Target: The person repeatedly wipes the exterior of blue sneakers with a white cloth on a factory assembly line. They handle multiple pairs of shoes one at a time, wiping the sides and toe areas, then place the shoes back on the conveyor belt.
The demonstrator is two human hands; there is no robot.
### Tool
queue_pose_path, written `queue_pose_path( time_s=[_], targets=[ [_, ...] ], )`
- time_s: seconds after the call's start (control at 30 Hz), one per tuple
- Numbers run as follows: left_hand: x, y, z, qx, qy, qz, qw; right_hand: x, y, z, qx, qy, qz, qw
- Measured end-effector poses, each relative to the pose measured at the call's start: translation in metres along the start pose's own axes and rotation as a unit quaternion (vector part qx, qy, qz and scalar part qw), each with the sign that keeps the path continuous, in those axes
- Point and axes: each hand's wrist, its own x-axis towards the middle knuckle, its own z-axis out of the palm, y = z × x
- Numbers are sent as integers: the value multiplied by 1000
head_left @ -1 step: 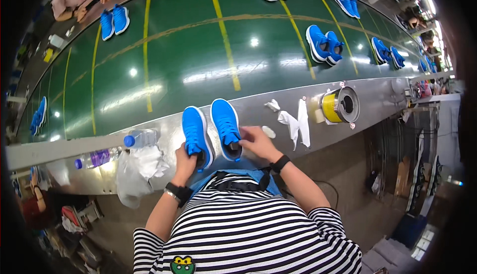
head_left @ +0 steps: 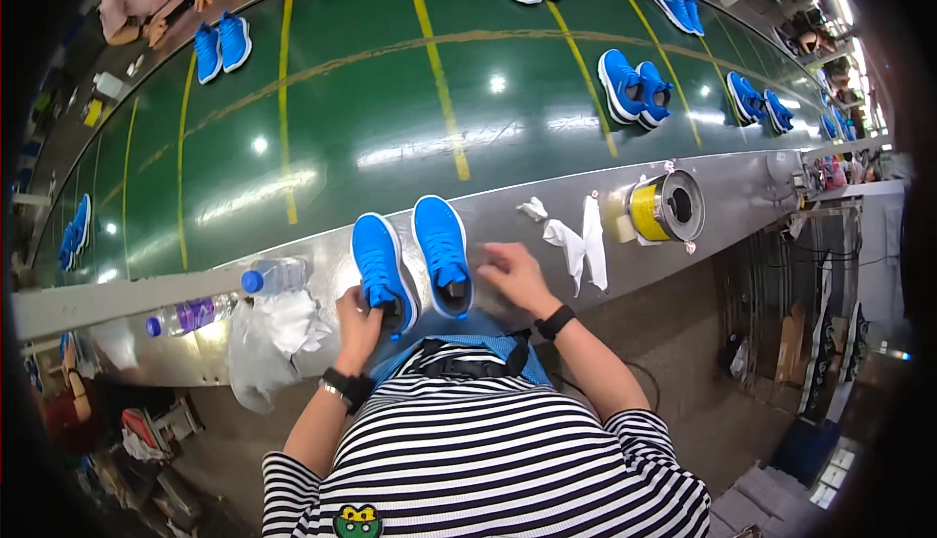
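A pair of blue sneakers with white soles rests on the metal ledge in front of me, toes pointing away. My left hand (head_left: 359, 323) grips the left sneaker (head_left: 376, 260) at its heel collar, thumb near the opening. Just to its right, the right sneaker (head_left: 441, 245) stands with a dark lining showing in its opening; no hand touches it. My right hand (head_left: 515, 279) is beside that sneaker, slightly blurred, thumb and forefinger apart. What lies beneath this hand is hidden.
A green conveyor belt (head_left: 342, 128) with yellow lines carries several blue pairs. White scraps (head_left: 578, 245) and a tin with a yellow band (head_left: 656, 208) lie right on the ledge; bottles (head_left: 278, 276) and a plastic bag (head_left: 256, 343) left. Another person's arm (head_left: 185, 11) shows across the belt.
My right hand has let go of the right sneaker and moved right, over where a small white piece lay. The left sneaker has shifted slightly left with my left hand.
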Motion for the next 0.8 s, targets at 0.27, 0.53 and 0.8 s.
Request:
queue_pose_path(
  time_s=[0.27, 0.53, 0.8],
  targets=[
    [-17, 73, -27, 130, -170, 207, 955, 64, 61, -36, -159, 238, -41, 957],
    [-12, 71, -55, -165, -192, -73, 965, 50, -53, -46, 277, 65, 91, 954],
    [-30, 59, -63, -299, -192, -177, 918, 0, -131, 47, 289, -206, 92, 931]
  ],
)
